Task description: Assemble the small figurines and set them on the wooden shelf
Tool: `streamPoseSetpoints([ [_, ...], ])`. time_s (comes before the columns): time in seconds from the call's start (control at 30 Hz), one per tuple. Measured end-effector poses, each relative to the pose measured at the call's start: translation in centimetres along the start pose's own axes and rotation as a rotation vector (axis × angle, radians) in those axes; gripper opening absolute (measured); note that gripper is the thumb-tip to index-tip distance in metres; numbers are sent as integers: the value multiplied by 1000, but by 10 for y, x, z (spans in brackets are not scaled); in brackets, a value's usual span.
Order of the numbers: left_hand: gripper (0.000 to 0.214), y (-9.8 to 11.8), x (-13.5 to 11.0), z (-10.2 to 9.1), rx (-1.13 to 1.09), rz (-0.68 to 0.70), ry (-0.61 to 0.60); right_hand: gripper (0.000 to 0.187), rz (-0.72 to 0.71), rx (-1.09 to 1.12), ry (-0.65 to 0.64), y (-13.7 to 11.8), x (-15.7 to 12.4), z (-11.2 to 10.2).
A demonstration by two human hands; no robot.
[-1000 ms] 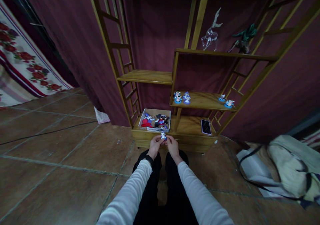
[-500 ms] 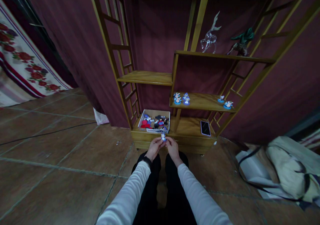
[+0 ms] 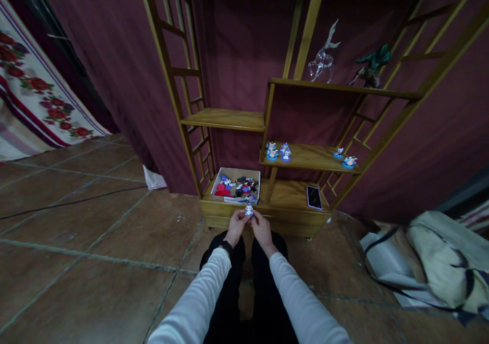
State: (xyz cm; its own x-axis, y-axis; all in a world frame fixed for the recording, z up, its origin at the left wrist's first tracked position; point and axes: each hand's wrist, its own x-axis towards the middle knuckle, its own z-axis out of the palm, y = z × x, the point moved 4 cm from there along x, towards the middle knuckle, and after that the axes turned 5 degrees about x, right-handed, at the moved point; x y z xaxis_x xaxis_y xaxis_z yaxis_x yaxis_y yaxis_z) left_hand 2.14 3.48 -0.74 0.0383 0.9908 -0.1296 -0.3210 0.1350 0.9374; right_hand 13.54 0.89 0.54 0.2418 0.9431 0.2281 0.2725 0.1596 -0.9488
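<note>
A small white and purple figurine [image 3: 249, 210] is held upright between the fingertips of both hands. My left hand [image 3: 237, 225] pinches it from the left, and my right hand [image 3: 262, 228] grips it from the right. Just beyond them, on the bottom shelf, sits an open cardboard box [image 3: 259, 181] with several red, black, white and purple figurines in it. Several more figurines [image 3: 286, 154] in blue and purple stand grouped at the left end of the middle shelf [image 3: 309, 155]. Two others [image 3: 349, 162] stand at its right end.
A phone [image 3: 314, 197] lies on the bottom shelf at the right. The upper shelf holds a clear deer statue [image 3: 322, 61] and a green and brown statue [image 3: 371, 66]. Bags [image 3: 435, 262] lie on the floor at right; a dark cable [image 3: 76, 202] crosses the tiles at left.
The figurine has turned slightly in the fingers and sits a touch lower. Both hands stay in nearly the same place, and the view has shifted a little.
</note>
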Motion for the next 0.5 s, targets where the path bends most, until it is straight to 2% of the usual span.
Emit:
streamPoseSetpoints([
  [0.3, 33, 1, 7, -5, 51, 68, 59, 34, 18, -12, -12, 12, 5, 11],
  [0.5, 36, -2, 8, -3, -19, 1, 47, 31, 40, 69, -4, 11, 7, 12],
])
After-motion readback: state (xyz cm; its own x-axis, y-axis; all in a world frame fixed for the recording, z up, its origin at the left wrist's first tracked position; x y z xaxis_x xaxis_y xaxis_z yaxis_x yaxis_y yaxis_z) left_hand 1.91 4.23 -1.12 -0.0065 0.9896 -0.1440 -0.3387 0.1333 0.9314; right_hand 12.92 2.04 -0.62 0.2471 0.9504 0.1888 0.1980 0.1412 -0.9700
